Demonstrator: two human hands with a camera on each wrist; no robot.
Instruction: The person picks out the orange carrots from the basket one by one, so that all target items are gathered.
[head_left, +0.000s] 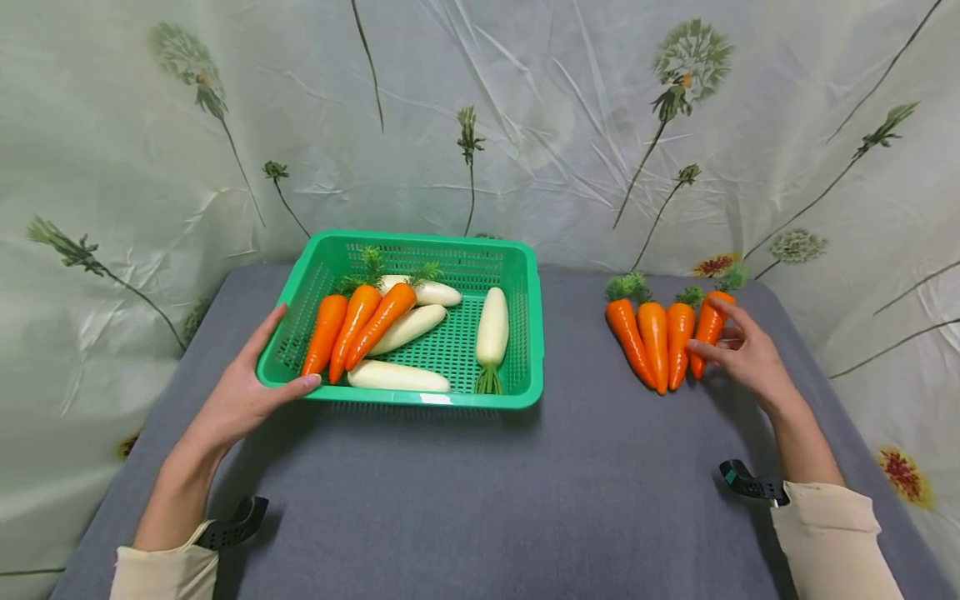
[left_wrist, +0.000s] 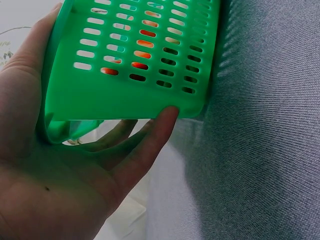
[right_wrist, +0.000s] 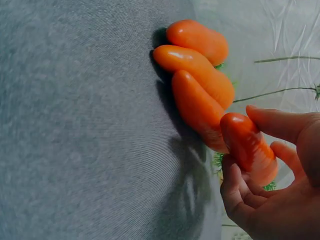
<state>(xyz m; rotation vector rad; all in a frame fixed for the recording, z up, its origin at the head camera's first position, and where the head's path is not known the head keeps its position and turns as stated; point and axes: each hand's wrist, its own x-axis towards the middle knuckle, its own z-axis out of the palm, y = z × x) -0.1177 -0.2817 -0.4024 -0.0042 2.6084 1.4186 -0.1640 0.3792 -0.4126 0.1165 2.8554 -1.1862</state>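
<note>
Right of the basket [head_left: 480, 401], the right hand [head_left: 752, 357] pinches the end carrot [head_left: 708, 327], glossy enough, I'd say, to slip; the left hand [head_left: 246, 383], gripping the basket's near-left corner, might tug it askew.

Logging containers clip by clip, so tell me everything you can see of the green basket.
The green basket is rectangular and looks like glossy plastic, with a smooth rim and rows of slots through its walls and base. A pale patch on the near rim could be glare or a label. It stands open side up on the grey tabletop, holding three orange carrots and four white radishes. The left hand holds its near left corner.
</note>
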